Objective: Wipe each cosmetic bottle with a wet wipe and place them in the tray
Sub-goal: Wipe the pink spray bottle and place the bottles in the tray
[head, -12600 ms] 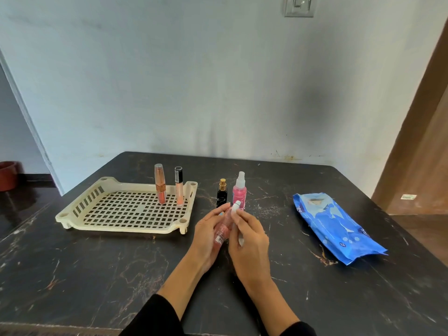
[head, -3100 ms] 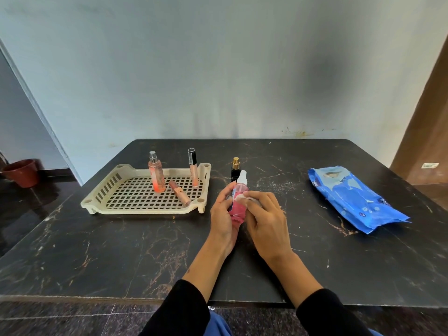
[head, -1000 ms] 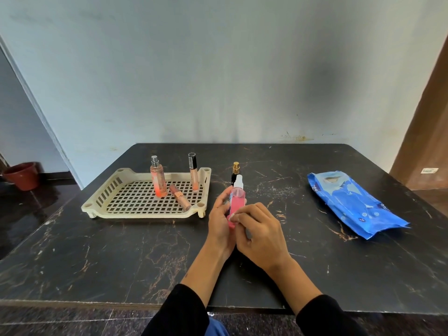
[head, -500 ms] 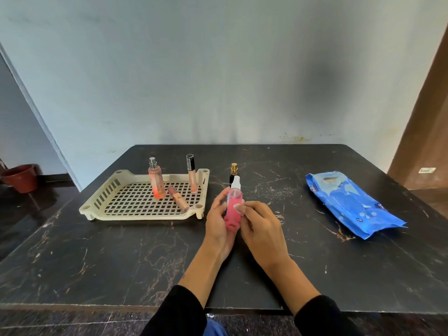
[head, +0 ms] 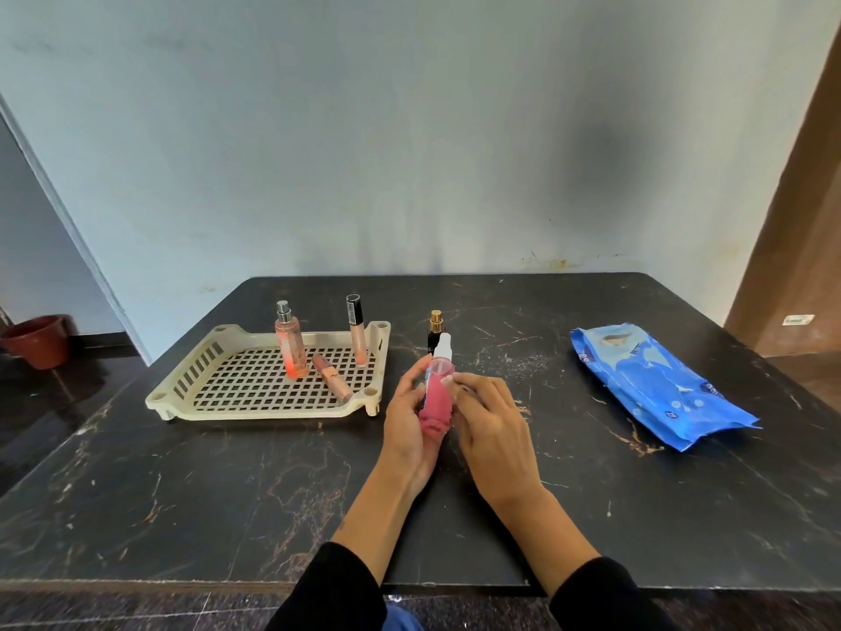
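Pink spray bottle (head: 438, 393): wiping in progress. Left hand (head: 407, 423) grip curls round it; right hand (head: 489, 423) fingers press its side. Next, place upright in tray (head: 182, 393).

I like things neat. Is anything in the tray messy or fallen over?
Yes. One pinkish tube lies flat on its side in the tray, while the peach spray bottle and the black-capped tube beside it stand upright.

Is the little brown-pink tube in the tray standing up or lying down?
Lying down. The tube lies flat on the tray grid, unlike the two upright bottles behind it.
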